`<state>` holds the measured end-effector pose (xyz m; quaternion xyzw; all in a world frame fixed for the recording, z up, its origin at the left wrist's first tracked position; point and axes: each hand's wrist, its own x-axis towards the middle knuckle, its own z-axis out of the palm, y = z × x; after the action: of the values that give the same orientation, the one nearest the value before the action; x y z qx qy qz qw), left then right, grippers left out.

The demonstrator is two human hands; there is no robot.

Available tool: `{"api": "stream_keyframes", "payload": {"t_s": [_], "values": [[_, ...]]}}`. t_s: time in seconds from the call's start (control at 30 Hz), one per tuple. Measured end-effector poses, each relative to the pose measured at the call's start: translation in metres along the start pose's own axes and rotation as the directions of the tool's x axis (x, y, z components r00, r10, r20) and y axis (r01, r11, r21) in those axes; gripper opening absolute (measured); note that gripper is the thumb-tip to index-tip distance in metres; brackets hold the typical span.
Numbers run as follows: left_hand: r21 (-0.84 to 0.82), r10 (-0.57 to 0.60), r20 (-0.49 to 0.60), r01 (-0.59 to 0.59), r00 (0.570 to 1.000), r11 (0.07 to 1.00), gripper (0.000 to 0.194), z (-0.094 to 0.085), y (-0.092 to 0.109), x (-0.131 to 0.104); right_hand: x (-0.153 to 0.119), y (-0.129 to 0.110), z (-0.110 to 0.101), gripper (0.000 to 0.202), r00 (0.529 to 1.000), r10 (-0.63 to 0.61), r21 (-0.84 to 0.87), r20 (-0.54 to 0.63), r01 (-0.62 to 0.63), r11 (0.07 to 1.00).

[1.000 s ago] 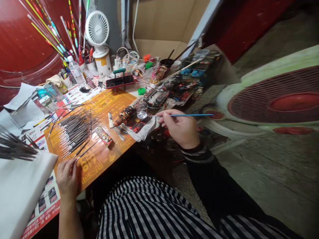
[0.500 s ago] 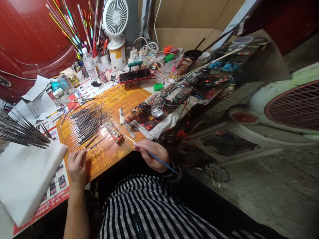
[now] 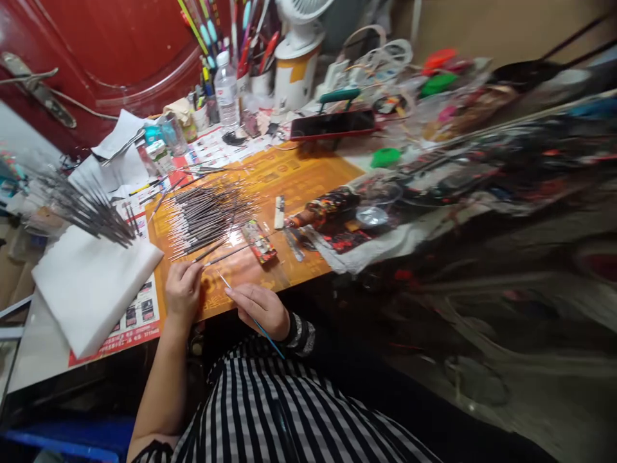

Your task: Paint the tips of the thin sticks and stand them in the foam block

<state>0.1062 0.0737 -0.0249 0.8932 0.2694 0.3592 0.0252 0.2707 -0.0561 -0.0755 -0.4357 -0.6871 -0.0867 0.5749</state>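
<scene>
My left hand (image 3: pixel 184 287) pinches the near end of a thin dark stick (image 3: pixel 236 253) at the table's front edge; the stick points right, over a small paint-stained block (image 3: pixel 259 242). To its right, my right hand (image 3: pixel 260 310) holds a thin blue brush (image 3: pixel 268 337) like a pen, its pale tip close to the stick's held end but apart from it. Beyond my left hand lies a pile of dark thin sticks (image 3: pixel 207 215) with light ends, on the orange table sheet (image 3: pixel 308 168).
A white foam block (image 3: pixel 96 283) is at the left, with dark sticks (image 3: pixel 91 209) above it. Behind stand a water bottle (image 3: pixel 225 93), a phone (image 3: pixel 332 125) and a white fan (image 3: pixel 303 13). Paint-stained clutter and a cloth (image 3: pixel 385 244) lie right.
The view has turned left, so the table appears farther right. My right hand has moved left with the brush, closer to my left hand and the stick.
</scene>
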Motion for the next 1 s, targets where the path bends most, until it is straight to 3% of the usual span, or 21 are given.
{"api": "stream_keyframes", "payload": {"t_s": [0.17,0.4,1.0], "values": [[-0.002,-0.025,0.015,0.025,1.0,1.0,0.017,0.001,0.004,-0.004,-0.005,-0.004,0.017,0.06,0.999,-0.017,-0.082,0.033,0.019,0.996],[-0.018,-0.02,0.018,0.02,1.0,1.0,0.018,0.0,0.006,-0.005,-0.012,-0.003,0.018,0.056,0.996,-0.011,-0.129,0.094,0.023,0.991],[-0.008,-0.031,0.005,0.032,0.999,0.999,0.018,0.001,0.008,-0.006,-0.015,-0.004,0.019,0.056,0.993,0.03,-0.131,0.115,-0.015,0.991]]}}
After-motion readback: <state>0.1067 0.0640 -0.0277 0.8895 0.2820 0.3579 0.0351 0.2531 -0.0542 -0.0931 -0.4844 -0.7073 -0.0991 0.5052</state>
